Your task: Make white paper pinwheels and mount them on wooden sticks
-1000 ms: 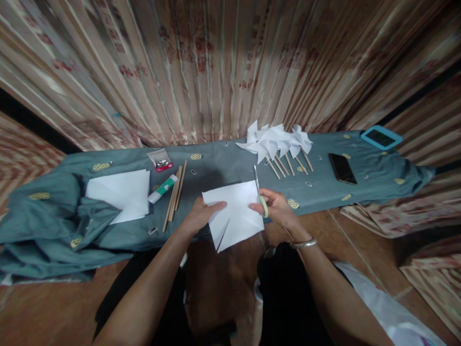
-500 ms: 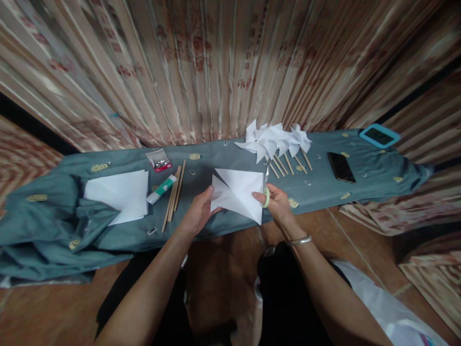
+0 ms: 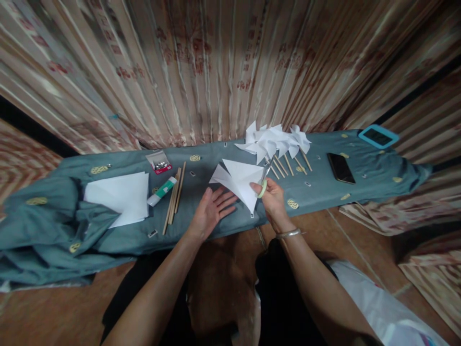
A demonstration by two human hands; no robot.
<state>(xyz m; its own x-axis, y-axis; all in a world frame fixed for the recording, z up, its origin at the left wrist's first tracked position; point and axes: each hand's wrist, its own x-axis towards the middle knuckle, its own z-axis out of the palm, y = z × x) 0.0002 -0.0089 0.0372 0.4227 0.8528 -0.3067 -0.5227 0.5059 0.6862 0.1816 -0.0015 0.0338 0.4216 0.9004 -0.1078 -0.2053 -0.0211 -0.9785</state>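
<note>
My right hand (image 3: 272, 198) grips scissors (image 3: 264, 187) with a pale green handle, and its thumb also pins the right side of a white paper sheet (image 3: 242, 178). Slits run inward from the sheet's corners, and one flap sticks out to the left. Palm up, with fingers spread, my left hand (image 3: 213, 211) is just below the paper's left part and holds nothing. Behind the scissors lie several white paper pinwheels (image 3: 268, 139) on wooden sticks.
Left of my hands are loose wooden sticks (image 3: 174, 199), a green-and-white tube (image 3: 162, 191), a small packet (image 3: 159, 162) and a paper stack (image 3: 120, 197). A black phone (image 3: 341, 167) and a blue-framed device (image 3: 379, 136) lie right on the cloth-covered surface (image 3: 317, 192).
My left hand has let go of the paper and opened, turning palm up. The paper has tilted and turned in my right hand, which has moved slightly left with the scissors.
</note>
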